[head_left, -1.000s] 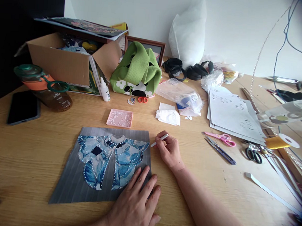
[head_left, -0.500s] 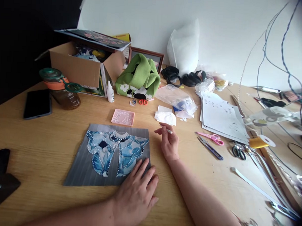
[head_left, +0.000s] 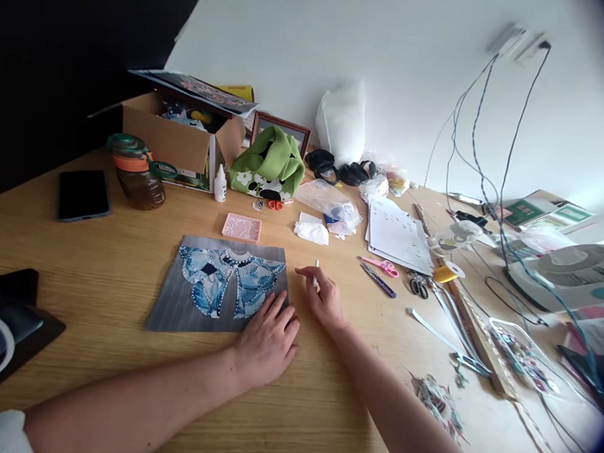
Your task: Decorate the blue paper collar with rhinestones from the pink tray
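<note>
left hand (head_left: 267, 342): laid flat, fingers spread, on corner of grey card (head_left: 171, 307), pinning it to table (head_left: 104, 271) | right hand (head_left: 323, 297): white stick (head_left: 316, 272) pinched upright beside card, poised for beadwork

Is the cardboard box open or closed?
Open. The box has its flaps spread out, and colourful stuff shows inside, with a magazine lying across its top.

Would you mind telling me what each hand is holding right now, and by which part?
The right hand pinches a thin white pen by its lower end, tip upward. The left hand grips nothing; it lies flat on the corner of the grey canvas.
</note>
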A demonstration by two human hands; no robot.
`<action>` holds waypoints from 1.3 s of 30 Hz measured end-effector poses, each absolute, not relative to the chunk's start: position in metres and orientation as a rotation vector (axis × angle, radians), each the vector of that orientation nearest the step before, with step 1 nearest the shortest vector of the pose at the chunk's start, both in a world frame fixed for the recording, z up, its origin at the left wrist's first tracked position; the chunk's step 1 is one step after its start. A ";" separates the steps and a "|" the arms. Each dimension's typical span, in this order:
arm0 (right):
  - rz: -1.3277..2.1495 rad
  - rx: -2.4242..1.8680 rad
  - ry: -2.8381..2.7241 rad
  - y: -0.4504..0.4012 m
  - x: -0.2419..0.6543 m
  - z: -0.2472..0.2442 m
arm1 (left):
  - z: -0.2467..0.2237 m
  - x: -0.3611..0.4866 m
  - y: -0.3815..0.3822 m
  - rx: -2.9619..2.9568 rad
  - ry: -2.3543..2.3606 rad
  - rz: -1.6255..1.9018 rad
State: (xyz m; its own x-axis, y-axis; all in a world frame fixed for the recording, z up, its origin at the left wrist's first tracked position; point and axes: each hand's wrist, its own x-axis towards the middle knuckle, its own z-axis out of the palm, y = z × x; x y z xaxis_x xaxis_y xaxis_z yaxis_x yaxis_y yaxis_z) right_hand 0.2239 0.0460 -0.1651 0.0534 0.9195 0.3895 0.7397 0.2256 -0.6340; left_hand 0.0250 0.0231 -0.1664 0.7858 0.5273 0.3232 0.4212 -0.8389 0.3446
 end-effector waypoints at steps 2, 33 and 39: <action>0.244 -1.528 -1.814 0.039 0.223 -0.171 | -0.166 0.025 0.023 2.743 0.739 0.610; 0.016 -1.659 -2.122 0.066 0.211 -0.169 | -0.175 0.029 0.018 2.816 0.400 0.791; 0.056 -1.673 -2.096 0.066 0.211 -0.171 | -0.176 0.030 0.019 2.804 0.405 0.764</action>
State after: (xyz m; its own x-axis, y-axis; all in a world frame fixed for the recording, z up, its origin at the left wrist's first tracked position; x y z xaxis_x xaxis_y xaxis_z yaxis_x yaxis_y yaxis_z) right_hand 0.2113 0.0661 -0.1711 -0.1588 0.9334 0.3218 0.9149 0.2617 -0.3075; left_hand 0.0304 0.0190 -0.1755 0.8282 0.3144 0.4640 0.2072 -0.9409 0.2678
